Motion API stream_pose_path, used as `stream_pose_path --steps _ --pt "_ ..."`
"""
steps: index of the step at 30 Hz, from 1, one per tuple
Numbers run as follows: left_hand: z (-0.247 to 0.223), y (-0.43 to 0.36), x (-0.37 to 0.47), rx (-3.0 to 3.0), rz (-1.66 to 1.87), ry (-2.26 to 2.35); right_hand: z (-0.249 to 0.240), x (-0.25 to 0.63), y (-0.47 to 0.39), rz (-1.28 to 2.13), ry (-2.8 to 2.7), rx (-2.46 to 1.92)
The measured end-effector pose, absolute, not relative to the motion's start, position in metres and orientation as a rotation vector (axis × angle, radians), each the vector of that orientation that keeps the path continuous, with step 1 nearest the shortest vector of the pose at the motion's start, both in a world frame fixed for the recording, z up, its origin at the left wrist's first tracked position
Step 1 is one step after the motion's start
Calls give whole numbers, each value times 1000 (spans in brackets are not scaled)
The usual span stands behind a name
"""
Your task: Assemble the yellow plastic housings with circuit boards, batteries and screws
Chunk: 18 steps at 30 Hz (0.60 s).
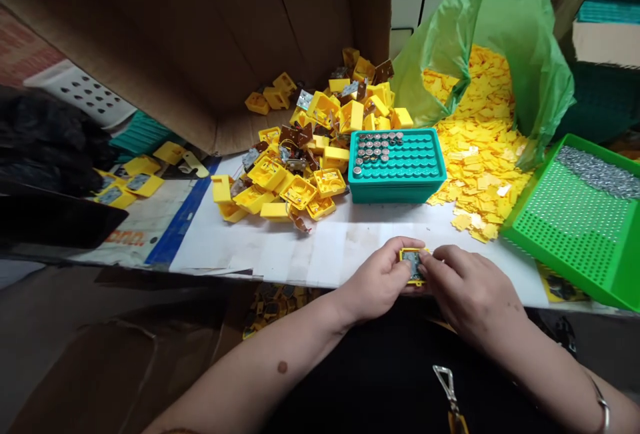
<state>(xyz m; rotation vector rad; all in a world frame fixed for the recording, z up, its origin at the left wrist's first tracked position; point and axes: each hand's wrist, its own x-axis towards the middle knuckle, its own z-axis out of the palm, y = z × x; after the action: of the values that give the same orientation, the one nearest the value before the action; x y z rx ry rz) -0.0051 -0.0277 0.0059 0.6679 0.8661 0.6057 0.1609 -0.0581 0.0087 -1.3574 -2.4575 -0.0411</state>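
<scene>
My left hand (380, 279) is closed around a small yellow plastic case (413, 281), with grey parts visible in its open top. The case is held just over the table's front edge. My right hand (470, 287) is at the case's right side, its fingertips bunched against the upper right corner. Whatever those fingertips pinch is hidden. Beyond my hands stands a teal tray (400, 191) with round cups, some holding silver button-like discs. A heap of yellow cases (267, 174) with brown circuit boards and wires lies left of the tray.
A green bag (543, 41) spills flat yellow pieces (475, 167) onto the table. On the right, a bright green perforated basket (520, 211) contains small silver parts. A large cardboard box (200, 27) opens behind the heap. Several grey-filled yellow cases (145, 185) sit at left.
</scene>
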Motion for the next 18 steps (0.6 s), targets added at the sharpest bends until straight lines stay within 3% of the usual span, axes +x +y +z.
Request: stream_pose_path --steps 3,8,18 --pt "8 -29 -3 631 627 883 7 161 -60 150 -2341 -1363" --pt "11 -29 0 584 622 939 -2 162 -66 -28 -2355 -1344" --pt "5 -33 2 716 629 955 -7 162 -68 71 -2260 -1305"
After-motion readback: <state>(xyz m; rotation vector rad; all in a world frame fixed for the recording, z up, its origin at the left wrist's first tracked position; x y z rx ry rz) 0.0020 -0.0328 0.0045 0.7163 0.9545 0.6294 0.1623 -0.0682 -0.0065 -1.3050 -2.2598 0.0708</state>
